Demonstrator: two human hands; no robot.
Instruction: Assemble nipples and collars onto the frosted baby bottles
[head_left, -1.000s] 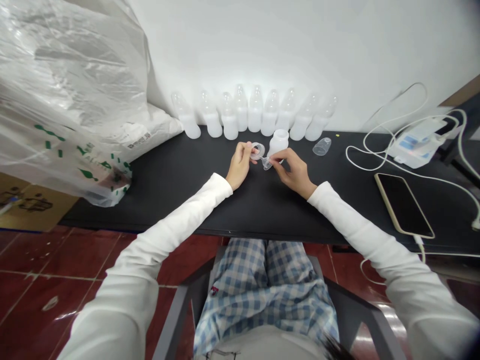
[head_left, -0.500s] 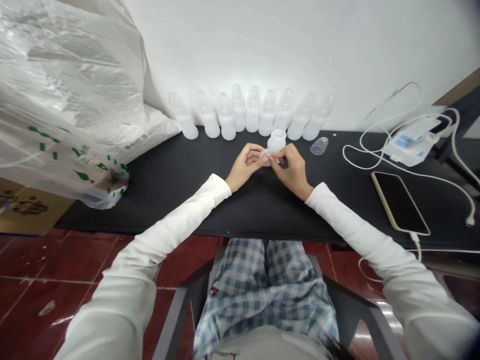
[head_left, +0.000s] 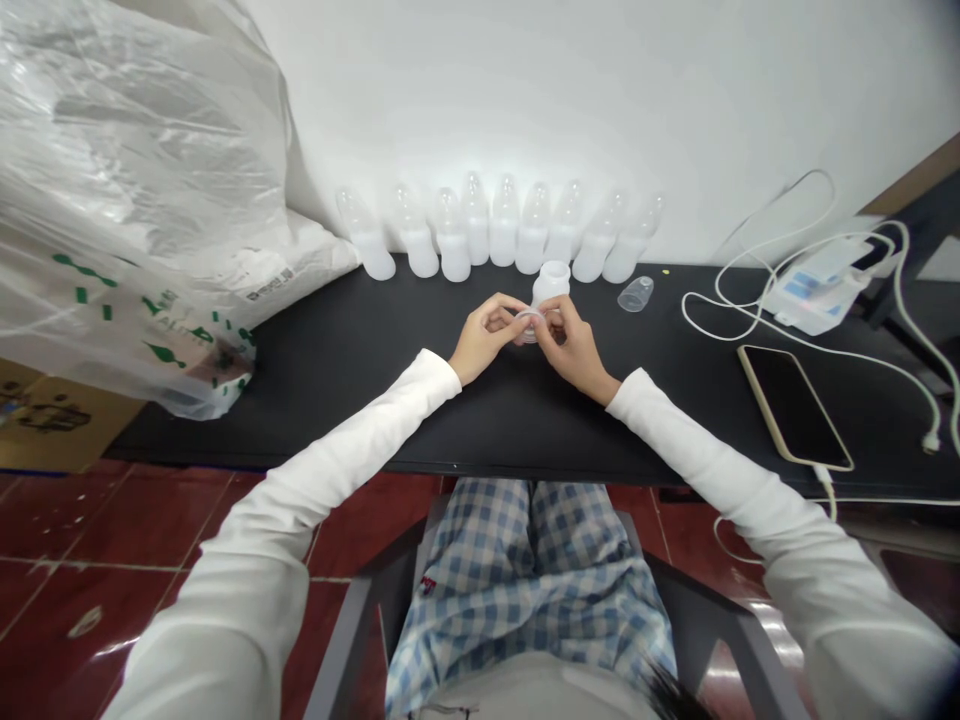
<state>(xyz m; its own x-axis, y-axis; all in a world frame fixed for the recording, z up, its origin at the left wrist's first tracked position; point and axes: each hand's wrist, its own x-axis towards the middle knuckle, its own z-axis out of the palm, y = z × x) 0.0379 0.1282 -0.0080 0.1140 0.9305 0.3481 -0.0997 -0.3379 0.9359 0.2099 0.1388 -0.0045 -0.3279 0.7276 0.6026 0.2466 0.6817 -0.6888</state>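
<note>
My left hand and my right hand meet over the black table. Fingertips of both pinch a small round, translucent white bottle ring from either side; my fingers cover part of it, and I cannot tell whether a teat sits in it. Just behind, an uncapped white baby bottle stands upright, its lower part hidden by my right hand. A clear dome cap lies on its side to the right. Along the wall stands a row of several white baby bottles with clear caps on.
Large plastic bags and a cardboard box fill the left side. On the right are a phone with a cable plugged in, a white box-like device and looping white cables. The table's front edge runs above my lap.
Both hands keep their pinch on the ring, which has turned slightly between the fingers. My right fingers have come lower and closer to my left. The view has shifted slightly.
</note>
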